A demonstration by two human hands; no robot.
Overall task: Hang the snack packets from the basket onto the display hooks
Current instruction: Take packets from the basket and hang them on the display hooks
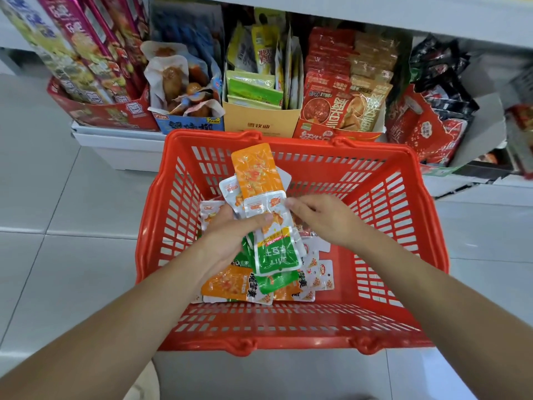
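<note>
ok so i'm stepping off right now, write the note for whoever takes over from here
Left hand: grips a fanned bunch of held packets above the basket.
Right hand: fingers pinch the edge of one packet in that bunch, apparently sorting or pulling it free.
Loose packets: a pile lies on the basket floor.
Display hooks: not in view.
Done: a bunch is gathered in hand; no packet can be seen hung.
Left: hang the held ones, then come back for the pile.

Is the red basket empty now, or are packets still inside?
Not empty: orange and green packets lie loose on the basket floor.
</note>
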